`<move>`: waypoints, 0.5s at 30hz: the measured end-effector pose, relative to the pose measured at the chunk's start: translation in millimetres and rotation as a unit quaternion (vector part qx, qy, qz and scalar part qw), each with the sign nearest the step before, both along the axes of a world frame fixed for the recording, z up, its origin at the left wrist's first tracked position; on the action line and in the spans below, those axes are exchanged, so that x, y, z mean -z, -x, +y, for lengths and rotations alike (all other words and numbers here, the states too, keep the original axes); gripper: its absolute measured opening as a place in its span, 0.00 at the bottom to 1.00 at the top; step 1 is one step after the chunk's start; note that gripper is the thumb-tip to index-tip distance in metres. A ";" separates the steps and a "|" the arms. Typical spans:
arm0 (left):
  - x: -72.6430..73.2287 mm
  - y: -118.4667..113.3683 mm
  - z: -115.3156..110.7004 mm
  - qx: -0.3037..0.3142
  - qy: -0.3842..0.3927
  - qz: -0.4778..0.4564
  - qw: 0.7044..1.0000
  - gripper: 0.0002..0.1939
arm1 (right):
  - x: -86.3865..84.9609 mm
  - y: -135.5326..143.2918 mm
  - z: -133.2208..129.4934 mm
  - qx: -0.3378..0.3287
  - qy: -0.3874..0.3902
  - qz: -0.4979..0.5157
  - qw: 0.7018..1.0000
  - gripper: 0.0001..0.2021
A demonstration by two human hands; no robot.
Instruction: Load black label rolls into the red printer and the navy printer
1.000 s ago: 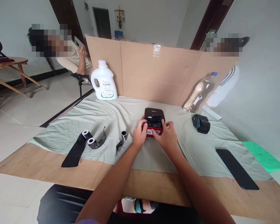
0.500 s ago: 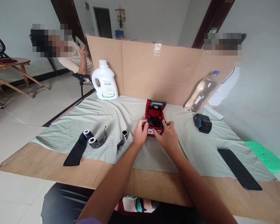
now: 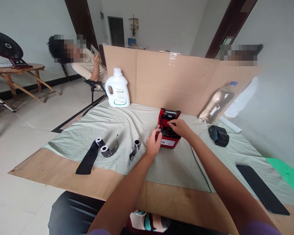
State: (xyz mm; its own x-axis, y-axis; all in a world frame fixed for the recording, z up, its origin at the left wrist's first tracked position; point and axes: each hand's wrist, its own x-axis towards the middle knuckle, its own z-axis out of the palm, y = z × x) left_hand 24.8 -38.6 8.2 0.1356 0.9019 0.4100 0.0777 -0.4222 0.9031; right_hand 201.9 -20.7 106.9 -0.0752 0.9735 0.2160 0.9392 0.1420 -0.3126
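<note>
A small red printer (image 3: 165,144) with a white label on its front stands on the cloth, its lid tipped up and back to show a dark inside. My left hand (image 3: 154,142) grips its left side, thumb near the front rim. Over the right side reaches my right hand (image 3: 181,128), fingertips drawn together at the opening below the raised lid; whatever they pinch is too small to make out. Left of the printer lie a short dark roll (image 3: 136,143) with a loose tail and two more partly unwound black paper rolls (image 3: 104,149) (image 3: 99,141).
A white detergent jug (image 3: 117,89) and a clear bottle (image 3: 217,102) stand before a cardboard screen (image 3: 169,78). On the right lie a black device (image 3: 218,135) and a dark phone-like slab (image 3: 262,188). A seated person (image 3: 88,67) holds a phone; another is behind the screen.
My right hand has lifted from the printer's front and moved up to the opening under the lid. My left hand stays at its left side. The whole view has shifted slightly.
</note>
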 end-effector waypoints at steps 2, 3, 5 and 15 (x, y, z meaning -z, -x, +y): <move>1.0 0.2 0.8 0.000 -0.002 -0.006 1.000 0.15 | -5.0 3.9 26.7 -0.012 0.108 -0.063 0.992 0.12; 1.3 0.3 1.0 0.001 -0.003 -0.010 1.000 0.16 | -6.2 6.6 37.5 -0.006 0.156 -0.086 0.984 0.10; 1.4 0.5 1.4 0.001 -0.006 -0.016 1.000 0.18 | -6.9 12.1 53.2 0.008 0.220 -0.109 0.969 0.07; -0.3 0.7 1.4 0.009 -0.011 -0.029 0.999 0.20 | -19.9 18.0 50.9 -0.018 0.238 -0.111 0.965 0.06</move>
State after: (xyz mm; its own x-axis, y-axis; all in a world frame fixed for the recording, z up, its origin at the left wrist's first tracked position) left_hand 24.1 -37.2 8.5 0.1265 0.8902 0.4377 0.0171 -0.4431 0.8963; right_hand 183.9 30.2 126.8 -0.1040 0.9541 -0.2809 0.9877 0.0659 -0.1418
